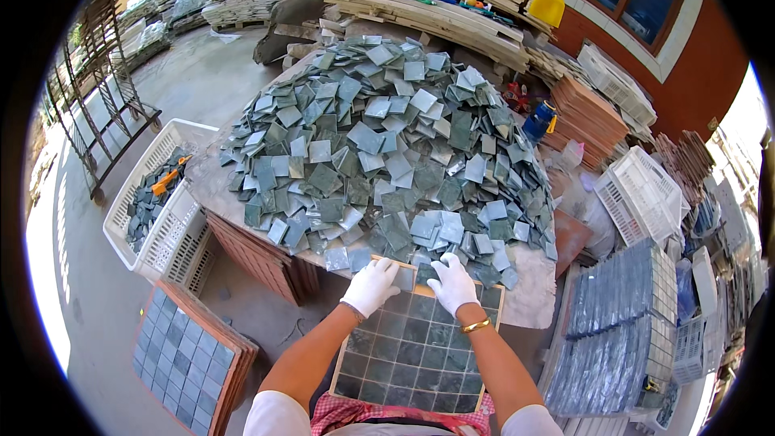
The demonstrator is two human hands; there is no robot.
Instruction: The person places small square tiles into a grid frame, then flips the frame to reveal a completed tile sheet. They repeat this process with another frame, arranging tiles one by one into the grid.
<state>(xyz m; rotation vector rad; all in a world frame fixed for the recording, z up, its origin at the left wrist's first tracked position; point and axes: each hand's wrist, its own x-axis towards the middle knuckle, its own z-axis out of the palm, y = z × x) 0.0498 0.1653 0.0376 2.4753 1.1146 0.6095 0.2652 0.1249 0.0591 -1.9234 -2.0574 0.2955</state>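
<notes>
On my lap rests a shallow wood-edged frame (342, 349) with square grey-green stone tiles (409, 332) laid in rows. At its far left edge my left hand (372, 287), in a white glove, is closed with fingers and thumb at a lighter stone tile (405, 278). My right hand (454, 285), gloved in white too, pinches at a dark green stone tile (425, 274) in the far row. Its fingertips are partly hidden behind the hand. Just beyond both hands, a large heap of loose stone tiles (379, 145) covers the worktable (529, 287).
Left of the table stand a white crate (129, 252) of tile pieces with an orange tool (168, 177), and a stack topped by a tiled sheet (179, 359). Wrapped tile stacks (609, 331) and white crates (642, 194) line the right. A metal rack trolley (97, 105) stands far left.
</notes>
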